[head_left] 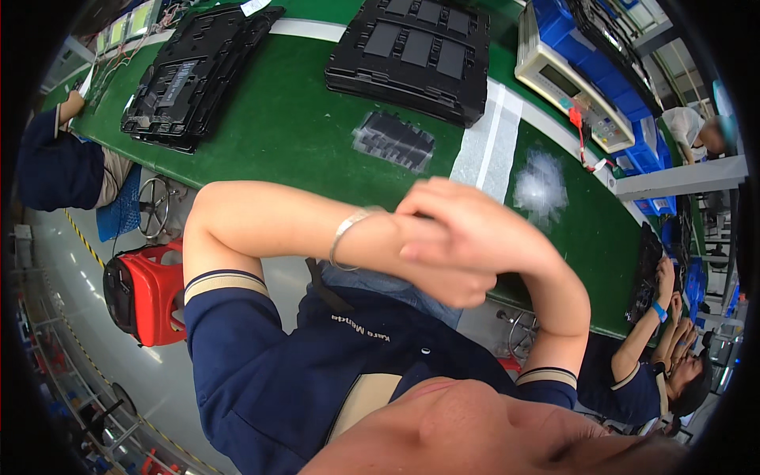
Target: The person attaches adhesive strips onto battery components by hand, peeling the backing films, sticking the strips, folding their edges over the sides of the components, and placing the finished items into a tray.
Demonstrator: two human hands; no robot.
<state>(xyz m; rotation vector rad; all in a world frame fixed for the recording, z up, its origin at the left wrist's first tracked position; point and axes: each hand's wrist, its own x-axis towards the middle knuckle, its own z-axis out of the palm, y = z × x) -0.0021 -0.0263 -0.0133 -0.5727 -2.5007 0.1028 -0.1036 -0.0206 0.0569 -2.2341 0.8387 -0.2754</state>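
My left hand [457,286] is closed in a loose fist in front of my body, with a silver bracelet [346,235] further up its forearm. Across its wrist lies my right hand [467,226], its fingers wrapped round it. Both hands are slightly blurred, and nothing shows in either besides the wrist. Beyond them is the green table [293,103]. A stack of black plastic trays [412,59] with dark grey flat pieces lies on it; another stack of black trays [194,79] is to its left. A taped dark patch [393,141] sits nearer my hands.
A beige bench instrument [571,89] with a red clip lead stands at the right, by blue bins [625,87]. A red stool [154,293] with a black bag is at the left. Co-workers sit at far left [63,162] and right [645,380].
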